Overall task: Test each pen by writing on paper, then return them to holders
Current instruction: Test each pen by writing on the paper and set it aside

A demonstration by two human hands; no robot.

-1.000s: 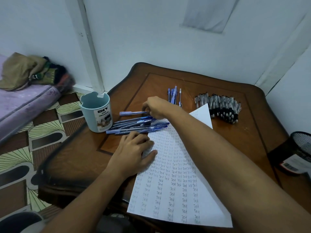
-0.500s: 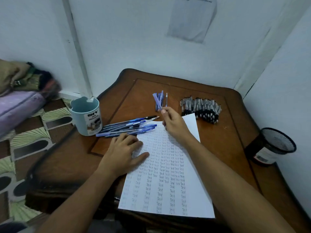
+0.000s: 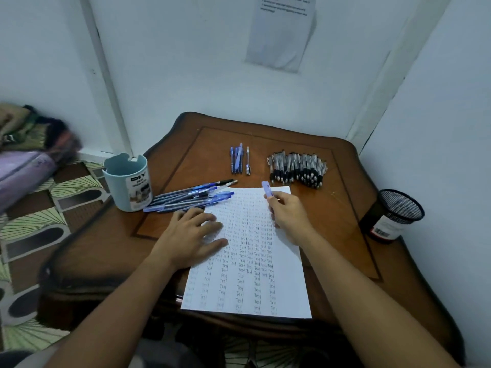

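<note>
**Pen in hand, page nearly full**

Gripping a pale purple pen in curled fingers, the person's right hand hovers over the upper right part of the test sheet, which lies on the wooden counter and carries columns of the handwritten word "Test". The pen's visible end points up and away from the body, toward the far edge of the sheet; its writing tip is hidden inside the hand, so the paper sits directly below and slightly toward the person from it. The left hand lies flat with fingers spread, pressing the sheet's left margin.

Just beyond that hand, a loose fan of blue pens lies with its long axis running left to right, one end beside the light blue desk organiser cup. A small group of blue pens and a bundle of black-gripped pens lie farther back, and a black mesh holder stands at the counter's right edge, nearer the right hand. The next move appears to be bringing the tip down onto a free spot.
</note>
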